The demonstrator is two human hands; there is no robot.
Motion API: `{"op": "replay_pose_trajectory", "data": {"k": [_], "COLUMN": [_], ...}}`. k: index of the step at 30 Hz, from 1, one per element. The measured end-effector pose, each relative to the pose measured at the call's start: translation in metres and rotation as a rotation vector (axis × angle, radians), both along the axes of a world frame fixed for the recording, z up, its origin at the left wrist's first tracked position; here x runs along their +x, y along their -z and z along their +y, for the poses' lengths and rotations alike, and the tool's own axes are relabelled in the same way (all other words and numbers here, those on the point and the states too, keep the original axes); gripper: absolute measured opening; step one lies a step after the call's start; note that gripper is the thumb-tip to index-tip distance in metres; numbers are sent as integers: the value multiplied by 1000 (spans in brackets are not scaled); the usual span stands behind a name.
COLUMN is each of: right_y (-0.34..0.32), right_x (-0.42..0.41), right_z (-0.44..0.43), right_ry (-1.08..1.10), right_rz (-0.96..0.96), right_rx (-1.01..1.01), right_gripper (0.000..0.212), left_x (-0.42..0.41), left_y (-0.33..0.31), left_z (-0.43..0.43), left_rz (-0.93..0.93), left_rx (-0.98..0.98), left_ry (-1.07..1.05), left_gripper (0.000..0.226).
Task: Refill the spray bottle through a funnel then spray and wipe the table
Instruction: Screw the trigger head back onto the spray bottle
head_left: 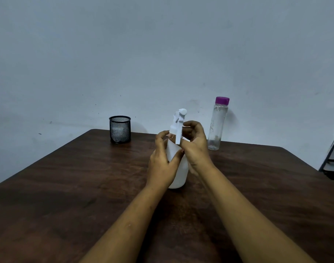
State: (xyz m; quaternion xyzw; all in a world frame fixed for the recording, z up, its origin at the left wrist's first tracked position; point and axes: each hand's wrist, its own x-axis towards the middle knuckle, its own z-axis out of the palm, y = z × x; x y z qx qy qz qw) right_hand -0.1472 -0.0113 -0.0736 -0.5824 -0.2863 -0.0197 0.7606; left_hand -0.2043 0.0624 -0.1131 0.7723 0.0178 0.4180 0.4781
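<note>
left hand (162, 160): wrapped round the upper left side of the white spray bottle (178, 173), thumb lying across the front, fingertips up by the neck
right hand (195, 145): curled round the neck from the right, just under the spray head (179, 116), fingers bent in behind the trigger (178, 134); the two thumbs pretty much meet at the front
spray bottle: standing upright on the table (67, 186), roughly mid-frame, head on top, trigger hanging down facing the camera. it's solid white, so no idea how full it is
clear bottle (217, 128): right of centre, just past the right hand, upright near the table's far edge, purple cap (222, 100) on
mesh cup (120, 130): black, left of centre, also by the far edge, well apart from the hands. something pale inside, can't tell what
table: dark brown wood, fills the lower half of the frame
wall (162, 44): plain grey-blue, whole upper half
</note>
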Motion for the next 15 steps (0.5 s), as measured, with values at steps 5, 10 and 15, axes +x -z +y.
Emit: {"op": "replay_pose_trajectory", "data": {"k": [5,10,15], "right_y": [-1,-7,-8], "right_x": [-2,-5,-6], "right_z": [-1,-2,-3], "right_ry": [1,-143,23], "right_rz": [-9,-25,-25], "right_rx": [-39,-43,-53], "right_gripper": [61,63,63], "left_x": [-1,-1,-1], "left_y": [-1,1,0], "left_z": [1,2,1], "left_rz": [-1,1,3], "left_rx": [-16,-26,-12], "left_ry": [19,30,5], "left_gripper": [55,55,53]}}
